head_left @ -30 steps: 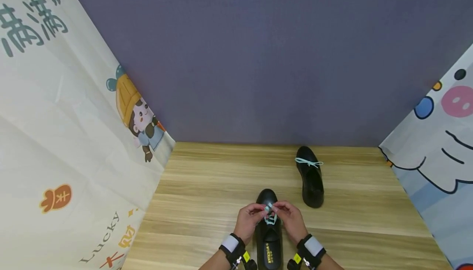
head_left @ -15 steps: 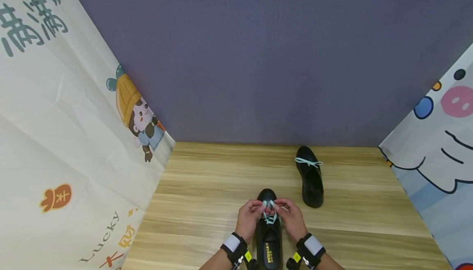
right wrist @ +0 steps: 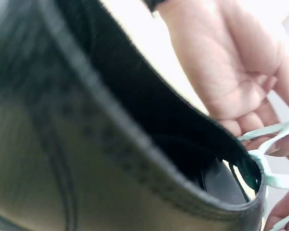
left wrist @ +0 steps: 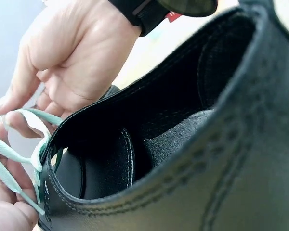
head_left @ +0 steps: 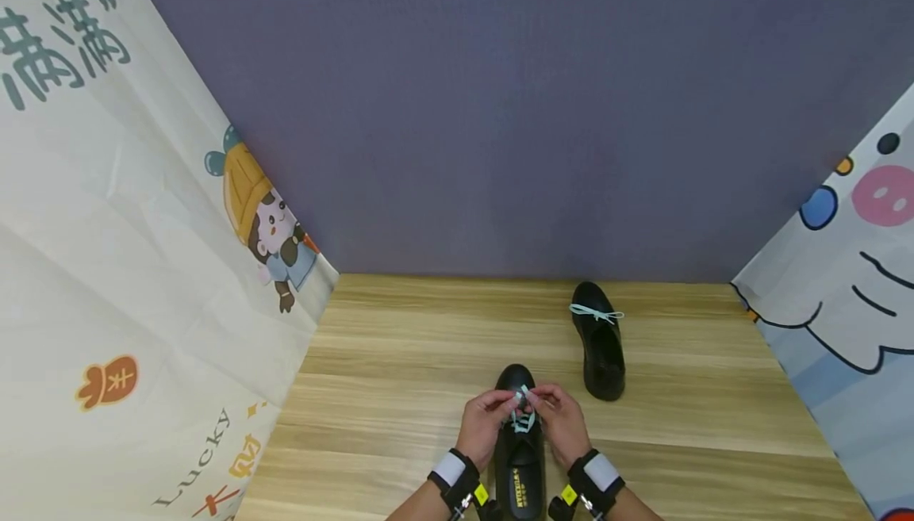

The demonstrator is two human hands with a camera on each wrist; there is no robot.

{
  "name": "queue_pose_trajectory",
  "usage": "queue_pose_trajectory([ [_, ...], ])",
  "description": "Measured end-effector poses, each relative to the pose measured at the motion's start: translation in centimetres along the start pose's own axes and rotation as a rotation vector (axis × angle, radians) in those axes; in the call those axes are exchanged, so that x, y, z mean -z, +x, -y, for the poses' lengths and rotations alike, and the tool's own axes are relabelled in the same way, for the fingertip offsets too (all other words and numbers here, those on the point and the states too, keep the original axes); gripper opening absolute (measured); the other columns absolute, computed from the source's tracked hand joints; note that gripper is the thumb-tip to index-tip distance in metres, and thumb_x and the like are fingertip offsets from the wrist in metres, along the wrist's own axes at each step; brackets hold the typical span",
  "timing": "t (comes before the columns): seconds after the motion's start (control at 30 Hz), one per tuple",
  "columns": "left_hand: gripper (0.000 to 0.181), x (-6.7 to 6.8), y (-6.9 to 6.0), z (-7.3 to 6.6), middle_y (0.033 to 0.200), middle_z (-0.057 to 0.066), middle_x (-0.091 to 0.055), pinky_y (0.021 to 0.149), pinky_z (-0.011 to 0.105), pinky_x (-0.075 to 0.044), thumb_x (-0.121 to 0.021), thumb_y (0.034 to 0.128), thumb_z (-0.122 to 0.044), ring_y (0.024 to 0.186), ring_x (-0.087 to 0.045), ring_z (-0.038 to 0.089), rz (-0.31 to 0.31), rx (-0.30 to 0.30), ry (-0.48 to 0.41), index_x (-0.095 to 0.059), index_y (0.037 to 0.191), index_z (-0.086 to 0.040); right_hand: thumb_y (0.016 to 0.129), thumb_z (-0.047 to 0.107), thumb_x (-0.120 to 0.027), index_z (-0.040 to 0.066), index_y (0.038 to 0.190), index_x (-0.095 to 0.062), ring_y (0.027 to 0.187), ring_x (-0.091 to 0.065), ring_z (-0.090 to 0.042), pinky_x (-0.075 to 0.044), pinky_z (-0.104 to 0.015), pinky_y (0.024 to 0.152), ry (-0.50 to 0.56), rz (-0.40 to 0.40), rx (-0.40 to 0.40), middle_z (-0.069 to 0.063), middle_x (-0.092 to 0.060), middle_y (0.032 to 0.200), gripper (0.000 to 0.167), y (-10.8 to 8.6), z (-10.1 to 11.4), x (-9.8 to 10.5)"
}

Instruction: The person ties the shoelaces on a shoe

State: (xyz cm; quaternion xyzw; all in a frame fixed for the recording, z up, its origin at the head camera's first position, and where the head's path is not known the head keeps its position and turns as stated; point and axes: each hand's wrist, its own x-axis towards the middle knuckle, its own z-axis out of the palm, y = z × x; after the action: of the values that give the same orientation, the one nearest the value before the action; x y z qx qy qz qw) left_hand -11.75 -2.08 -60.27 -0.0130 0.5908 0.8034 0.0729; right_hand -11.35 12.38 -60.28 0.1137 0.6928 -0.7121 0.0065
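Observation:
A black lace-up shoe (head_left: 514, 378) lies on the wooden surface, its toe pointing away from me. Over its tongue, my left hand (head_left: 478, 428) and right hand (head_left: 566, 428) each pinch part of the pale mint shoelace (head_left: 524, 424). Their fingertips almost meet, and the exact crossing of the lace is too small to make out. In the left wrist view, the lace (left wrist: 9, 153) rises in loose bends from the eyelets, with the right hand (left wrist: 72, 53) beyond the shoe's opening. The right wrist view has the left hand (right wrist: 231, 62) on the shoe's far side.
A second black shoe (head_left: 603, 362), its mint lace tied in a bow, stands farther back to the right on the wood-grain surface (head_left: 400, 339). A grey-purple panel (head_left: 500, 109) rises behind. Printed white cloths (head_left: 164, 227) flank both sides.
The fingertips first drew slightly apart, raising two pieces of lace, then came back together over the tongue. Both shoes stayed where they were.

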Motion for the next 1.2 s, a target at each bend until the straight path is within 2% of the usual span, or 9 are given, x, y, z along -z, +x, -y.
queue_pose_trajectory([
  [0.2, 0.017, -0.4, 0.0, 0.0, 0.096, 0.009, -0.075, 0.073, 0.021, -0.053, -0.075, 0.0877, -0.002, 0.084, -0.068, 0.010, -0.100, -0.002, 0.064, -0.074, 0.101, 0.009, 0.092, -0.001, -0.068, -0.005, 0.102, -0.067, 0.086, -0.067, -0.015, -0.054, -0.026, 0.077, -0.081, -0.015, 0.062, -0.012, -0.068, 0.098, 0.011, -0.1, 0.3, -0.4],
  [0.37, 0.015, -0.8, -0.1, 0.1, 0.095, 0.013, -0.075, 0.071, 0.022, -0.054, -0.077, 0.0862, -0.002, 0.082, -0.068, 0.012, -0.169, -0.027, 0.091, -0.075, 0.098, 0.008, 0.092, -0.001, -0.068, -0.005, 0.101, -0.068, 0.082, -0.068, -0.017, -0.056, -0.028, 0.074, -0.117, 0.014, 0.054, -0.013, -0.070, 0.096, 0.010, -0.4, 0.7, -0.7],
  [0.53, 0.015, -0.9, -0.2, 0.0, 0.092, 0.015, -0.075, 0.068, 0.023, -0.055, -0.077, 0.0860, -0.002, 0.075, -0.068, 0.012, -0.213, -0.012, 0.092, -0.076, 0.097, 0.008, 0.092, -0.003, -0.067, -0.006, 0.102, -0.068, 0.084, -0.069, -0.019, -0.056, -0.028, 0.074, -0.156, 0.071, 0.061, -0.014, -0.071, 0.098, 0.011, -0.7, 0.9, -0.7],
  [0.63, 0.012, -0.9, -0.1, 0.0, 0.090, 0.015, -0.075, 0.065, 0.023, -0.054, -0.077, 0.0851, -0.001, 0.072, -0.067, 0.012, -0.252, -0.017, 0.110, -0.076, 0.094, 0.007, 0.091, -0.005, -0.067, -0.005, 0.105, -0.066, 0.085, -0.069, -0.018, -0.056, -0.027, 0.074, -0.187, 0.092, 0.094, -0.013, -0.069, 0.099, 0.014, -0.7, 0.6, -0.7],
  [0.7, 0.010, -1.0, -0.1, -0.1, 0.088, 0.015, -0.074, 0.064, 0.023, -0.054, -0.078, 0.0839, 0.000, 0.071, -0.067, 0.012, -0.276, -0.026, 0.133, -0.077, 0.092, 0.007, 0.090, -0.006, -0.068, -0.001, 0.110, -0.064, 0.084, -0.067, -0.015, -0.055, -0.026, 0.074, -0.238, 0.097, 0.148, -0.009, -0.068, 0.098, 0.021, -0.7, 0.4, -0.6],
  [0.8, 0.006, -1.0, -0.2, -0.2, 0.083, 0.014, -0.073, 0.062, 0.024, -0.054, -0.079, 0.0813, 0.003, 0.069, -0.066, 0.012, -0.303, -0.032, 0.154, -0.077, 0.086, 0.005, 0.086, -0.007, -0.072, 0.005, 0.117, -0.064, 0.083, -0.065, -0.013, -0.054, -0.028, 0.074, -0.387, 0.088, 0.329, -0.003, -0.068, 0.096, 0.034, -0.7, -0.1, -0.4],
  [0.93, 0.006, -1.0, -0.4, -0.2, 0.078, 0.013, -0.073, 0.061, 0.027, -0.055, -0.080, 0.0782, 0.004, 0.066, -0.066, 0.013, -0.307, -0.042, 0.175, -0.076, 0.082, 0.003, 0.082, -0.006, -0.077, 0.009, 0.112, -0.071, 0.085, -0.065, -0.012, -0.056, -0.032, 0.076, -0.592, 0.051, 0.525, 0.004, -0.068, 0.094, 0.034, -0.9, -0.3, -0.3],
  [1.03, 0.008, -1.0, -0.6, -0.1, 0.079, 0.012, -0.073, 0.063, 0.029, -0.057, -0.082, 0.0782, 0.001, 0.067, -0.068, 0.013, -0.285, -0.062, 0.189, -0.075, 0.083, 0.004, 0.083, -0.004, -0.077, 0.008, 0.105, -0.074, 0.086, -0.066, -0.014, -0.056, -0.034, 0.075, -0.668, 0.048, 0.519, 0.004, -0.067, 0.093, 0.026, -1.1, 0.1, -0.3],
  [1.2, 0.010, -1.1, -0.8, 0.0, 0.080, 0.010, -0.074, 0.065, 0.024, -0.055, -0.083, 0.0787, -0.003, 0.072, -0.069, 0.011, -0.255, -0.083, 0.211, -0.076, 0.084, 0.002, 0.083, -0.001, -0.074, 0.004, 0.103, -0.074, 0.083, -0.062, -0.017, -0.053, -0.033, 0.072, -0.692, 0.098, 0.387, -0.001, -0.066, 0.091, 0.021, -1.3, 1.3, -0.4],
])
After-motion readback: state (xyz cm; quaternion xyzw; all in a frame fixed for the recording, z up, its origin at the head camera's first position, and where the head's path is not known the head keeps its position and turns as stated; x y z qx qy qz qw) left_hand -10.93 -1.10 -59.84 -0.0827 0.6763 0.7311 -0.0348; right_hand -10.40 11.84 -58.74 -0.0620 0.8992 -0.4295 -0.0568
